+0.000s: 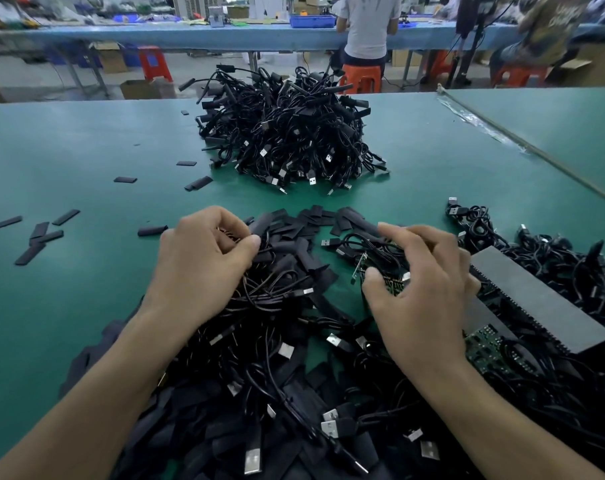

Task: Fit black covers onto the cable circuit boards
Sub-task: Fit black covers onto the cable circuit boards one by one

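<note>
Green surface lay bare left of the tall cable heap. A seam strip ran right of it. Nearer than the heap, a mixed pile of cables and black covers reached the near edge. A grey slab sat near-right of the heap. Left hand, fingers curled, gripped cable wires. Right hand pinched a green circuit board between thumb and fingers. Loose covers lay scattered near-left of the heap.

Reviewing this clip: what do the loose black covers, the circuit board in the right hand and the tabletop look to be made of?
Black covers: flat, matte, soft-looking sleeves, probably heat-shrink plastic or rubber; some lie creased.
Circuit board: rigid green laminate carrying small soldered parts, likely fibreglass.
Tabletop: smooth teal-green mat with a dull sheen, probably rubber or vinyl.
</note>
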Tool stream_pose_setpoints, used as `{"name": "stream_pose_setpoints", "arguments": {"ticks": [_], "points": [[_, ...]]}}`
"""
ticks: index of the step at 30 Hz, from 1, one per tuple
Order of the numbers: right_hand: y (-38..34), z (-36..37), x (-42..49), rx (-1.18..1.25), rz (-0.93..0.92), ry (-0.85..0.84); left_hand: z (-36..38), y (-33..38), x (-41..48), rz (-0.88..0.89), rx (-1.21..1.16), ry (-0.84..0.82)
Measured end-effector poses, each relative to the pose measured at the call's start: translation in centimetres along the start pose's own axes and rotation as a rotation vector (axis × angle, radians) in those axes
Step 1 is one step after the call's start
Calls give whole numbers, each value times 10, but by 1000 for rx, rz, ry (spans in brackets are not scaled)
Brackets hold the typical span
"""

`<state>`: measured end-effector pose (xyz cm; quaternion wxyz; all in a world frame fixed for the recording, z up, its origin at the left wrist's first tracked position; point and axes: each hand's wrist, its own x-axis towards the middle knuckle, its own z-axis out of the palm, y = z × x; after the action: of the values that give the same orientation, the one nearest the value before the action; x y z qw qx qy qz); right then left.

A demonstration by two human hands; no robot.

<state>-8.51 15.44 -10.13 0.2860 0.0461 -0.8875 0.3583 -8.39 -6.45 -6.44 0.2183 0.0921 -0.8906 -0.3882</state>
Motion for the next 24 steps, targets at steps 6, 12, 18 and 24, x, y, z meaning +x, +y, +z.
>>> {"name": "stream_pose_setpoints", "arguments": {"ticks": [6,12,18,24], "points": [[2,2,0,-4,81,-284,-2,-4,-4,22,348,48],[2,3,0,244,-11,-140,-5,-1,-7,117,496,77],[-3,2,2,718,78,-210,2,19,-18,370,119,-117],[-3,3,6,979,140,-378,15,24,-29,322,-260,-392]]}}
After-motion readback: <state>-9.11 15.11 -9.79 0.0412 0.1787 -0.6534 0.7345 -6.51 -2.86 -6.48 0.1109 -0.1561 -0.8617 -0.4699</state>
